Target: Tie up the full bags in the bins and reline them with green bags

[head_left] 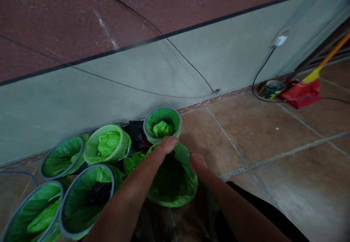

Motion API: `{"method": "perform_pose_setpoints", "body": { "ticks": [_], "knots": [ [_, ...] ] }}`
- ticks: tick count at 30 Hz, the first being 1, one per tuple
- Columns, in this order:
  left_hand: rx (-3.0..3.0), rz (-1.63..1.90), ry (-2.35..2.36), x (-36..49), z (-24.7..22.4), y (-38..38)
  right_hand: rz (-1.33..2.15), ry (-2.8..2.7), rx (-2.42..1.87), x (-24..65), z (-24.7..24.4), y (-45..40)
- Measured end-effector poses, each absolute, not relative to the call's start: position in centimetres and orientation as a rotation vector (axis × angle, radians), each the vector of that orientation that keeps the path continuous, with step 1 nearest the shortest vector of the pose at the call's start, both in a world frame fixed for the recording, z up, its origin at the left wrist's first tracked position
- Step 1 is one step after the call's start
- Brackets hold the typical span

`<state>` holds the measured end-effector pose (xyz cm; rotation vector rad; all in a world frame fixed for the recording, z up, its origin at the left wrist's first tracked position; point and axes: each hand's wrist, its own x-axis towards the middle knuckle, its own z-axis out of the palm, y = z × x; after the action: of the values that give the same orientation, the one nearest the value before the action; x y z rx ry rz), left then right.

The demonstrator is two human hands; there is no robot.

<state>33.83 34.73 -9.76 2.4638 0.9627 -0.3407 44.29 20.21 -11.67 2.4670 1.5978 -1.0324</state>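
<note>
Green plastic lines a bin [173, 183] at the lower middle, its mouth facing up and its inside dark. My left hand [168, 144] is closed on the far left part of the liner's rim. On the right side of the same rim, my right hand [198, 162] also has its fingers closed on the green liner. Just beyond my left hand stands a grey-rimmed bin [147, 125] with a crumpled green bag [163, 129] inside.
Several green-lined bins, one of them pale [89, 150], stand at the lower left. A black bag [136, 130] lies by the wall [109, 74]. Cables hang there. At the right are a tin [270, 88] and a red dustpan [302, 93] on the tiled floor [259, 125].
</note>
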Motion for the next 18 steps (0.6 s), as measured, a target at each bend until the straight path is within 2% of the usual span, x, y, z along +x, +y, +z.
{"method": "perform_pose_setpoints", "body": {
  "ticks": [4, 10, 15, 18],
  "knots": [
    [2.509, -0.296, 0.979, 33.6, -8.6, 33.8, -1.012, 1.566, 2.461, 44.3, -11.4, 20.2],
    [2.430, 0.193, 1.211, 29.8, -7.0, 25.8, -1.028, 1.479, 2.537, 46.9, -9.9, 20.6],
    [2.120, 0.157, 1.323, 28.2, -7.6, 16.4, -1.013, 1.419, 2.563, 49.3, -8.7, 19.4],
    [2.117, 0.063, 1.330, 28.8, -8.0, 13.2, -1.040, 1.475, 2.517, 49.4, -8.5, 17.7]
  ]
}}
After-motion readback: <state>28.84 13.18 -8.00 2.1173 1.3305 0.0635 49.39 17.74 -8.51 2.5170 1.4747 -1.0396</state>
